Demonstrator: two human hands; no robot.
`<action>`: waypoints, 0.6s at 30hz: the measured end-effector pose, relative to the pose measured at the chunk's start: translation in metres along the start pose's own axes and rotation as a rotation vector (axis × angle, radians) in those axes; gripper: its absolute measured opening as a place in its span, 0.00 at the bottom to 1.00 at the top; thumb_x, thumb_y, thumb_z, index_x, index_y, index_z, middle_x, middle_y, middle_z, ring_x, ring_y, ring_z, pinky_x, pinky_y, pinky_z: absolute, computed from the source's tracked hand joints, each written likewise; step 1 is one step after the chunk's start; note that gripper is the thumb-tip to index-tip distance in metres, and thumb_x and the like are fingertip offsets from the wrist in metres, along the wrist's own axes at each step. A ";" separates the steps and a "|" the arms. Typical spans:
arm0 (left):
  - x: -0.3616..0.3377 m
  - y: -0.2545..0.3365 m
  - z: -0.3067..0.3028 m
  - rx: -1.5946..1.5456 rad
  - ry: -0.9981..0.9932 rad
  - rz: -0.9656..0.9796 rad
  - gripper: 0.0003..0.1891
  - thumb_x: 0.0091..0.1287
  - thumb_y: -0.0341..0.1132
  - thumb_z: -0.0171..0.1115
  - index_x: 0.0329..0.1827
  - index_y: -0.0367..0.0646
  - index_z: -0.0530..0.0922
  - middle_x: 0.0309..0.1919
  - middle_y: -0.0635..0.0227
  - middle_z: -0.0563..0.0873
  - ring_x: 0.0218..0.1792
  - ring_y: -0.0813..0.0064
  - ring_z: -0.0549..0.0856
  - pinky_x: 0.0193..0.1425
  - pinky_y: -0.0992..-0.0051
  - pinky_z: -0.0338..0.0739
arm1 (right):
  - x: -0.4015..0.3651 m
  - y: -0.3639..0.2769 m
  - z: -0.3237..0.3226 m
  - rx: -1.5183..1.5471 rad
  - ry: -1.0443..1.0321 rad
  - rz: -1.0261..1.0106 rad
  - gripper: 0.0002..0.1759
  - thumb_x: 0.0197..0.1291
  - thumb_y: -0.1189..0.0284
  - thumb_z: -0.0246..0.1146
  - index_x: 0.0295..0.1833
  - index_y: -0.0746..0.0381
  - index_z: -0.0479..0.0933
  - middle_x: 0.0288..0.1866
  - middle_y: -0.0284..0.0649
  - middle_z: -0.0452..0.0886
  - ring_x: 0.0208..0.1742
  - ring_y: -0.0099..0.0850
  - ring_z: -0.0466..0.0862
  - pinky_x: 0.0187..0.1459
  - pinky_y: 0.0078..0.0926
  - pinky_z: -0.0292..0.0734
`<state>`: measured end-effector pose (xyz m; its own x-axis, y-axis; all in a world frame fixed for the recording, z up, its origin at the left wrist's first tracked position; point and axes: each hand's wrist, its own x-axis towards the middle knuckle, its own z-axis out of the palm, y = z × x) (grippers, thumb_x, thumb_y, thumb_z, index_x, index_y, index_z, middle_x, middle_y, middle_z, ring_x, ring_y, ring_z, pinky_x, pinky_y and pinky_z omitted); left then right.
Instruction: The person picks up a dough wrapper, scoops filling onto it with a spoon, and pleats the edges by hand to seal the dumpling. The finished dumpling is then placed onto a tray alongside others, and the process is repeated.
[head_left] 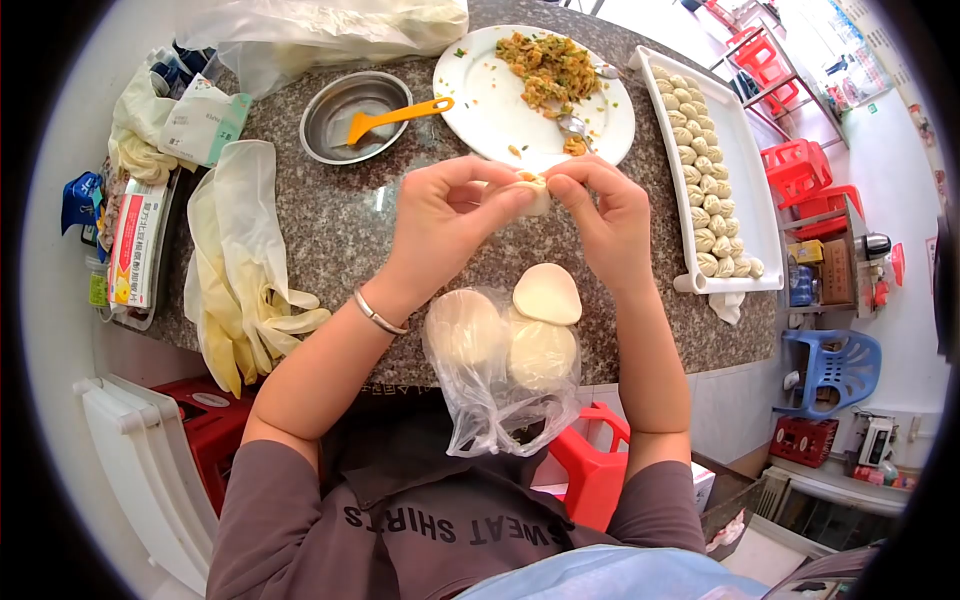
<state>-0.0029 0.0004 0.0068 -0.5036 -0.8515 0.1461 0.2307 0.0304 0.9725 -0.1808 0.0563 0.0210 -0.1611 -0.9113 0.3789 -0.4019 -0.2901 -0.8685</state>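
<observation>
left hand [450, 215] and right hand [605, 220] meet at frame centre, fingertips of both pinching one dumpling [536, 192] | just below: loose wrapper [546, 293] on plastic bag [480, 400] of wrappers | above: plate [490, 100] with filling [548, 68] | right: tray [762, 200] of folded dumplings [705, 170] | upper left: steel bowl [340, 100], orange spatula [400, 115]

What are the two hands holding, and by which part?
A small pale dough dumpling, pinched at its opposite sides between the left hand and the right hand.

bright, even daylight from upper right; fisheye warping, dark vignette at corners
</observation>
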 end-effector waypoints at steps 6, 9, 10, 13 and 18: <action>0.002 -0.001 0.001 -0.025 -0.007 0.030 0.08 0.65 0.23 0.66 0.46 0.32 0.83 0.46 0.57 0.87 0.44 0.78 0.86 0.49 0.81 0.83 | 0.000 -0.001 0.000 -0.006 0.024 -0.005 0.05 0.58 0.76 0.67 0.37 0.67 0.81 0.33 0.38 0.83 0.37 0.27 0.80 0.43 0.23 0.74; 0.004 -0.006 0.000 -0.086 -0.039 0.077 0.07 0.65 0.23 0.66 0.45 0.32 0.84 0.47 0.57 0.87 0.45 0.77 0.86 0.49 0.80 0.83 | 0.002 0.000 -0.008 0.109 -0.006 0.140 0.05 0.58 0.77 0.67 0.36 0.68 0.81 0.33 0.37 0.82 0.37 0.27 0.80 0.43 0.23 0.74; 0.003 -0.007 -0.001 -0.086 -0.066 0.106 0.06 0.65 0.23 0.66 0.44 0.32 0.84 0.47 0.57 0.87 0.45 0.77 0.86 0.50 0.80 0.83 | 0.002 0.000 -0.009 0.178 -0.063 0.223 0.04 0.58 0.77 0.66 0.36 0.68 0.80 0.33 0.37 0.82 0.37 0.27 0.80 0.43 0.23 0.73; 0.003 -0.006 -0.001 -0.075 -0.078 0.119 0.06 0.65 0.23 0.66 0.43 0.32 0.85 0.47 0.58 0.87 0.45 0.78 0.86 0.49 0.80 0.83 | 0.002 0.001 -0.005 0.043 -0.054 0.050 0.04 0.59 0.76 0.66 0.35 0.67 0.80 0.33 0.37 0.82 0.38 0.27 0.80 0.43 0.24 0.73; 0.001 -0.003 -0.001 -0.036 -0.018 0.010 0.06 0.65 0.23 0.67 0.43 0.32 0.83 0.46 0.57 0.87 0.44 0.79 0.86 0.47 0.81 0.82 | -0.001 -0.001 0.003 -0.047 0.007 -0.080 0.04 0.58 0.76 0.67 0.36 0.67 0.81 0.34 0.40 0.82 0.39 0.30 0.81 0.43 0.26 0.74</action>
<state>-0.0033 -0.0013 0.0042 -0.5164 -0.8415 0.1590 0.2650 0.0195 0.9640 -0.1774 0.0563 0.0205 -0.1327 -0.8837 0.4489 -0.4558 -0.3478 -0.8193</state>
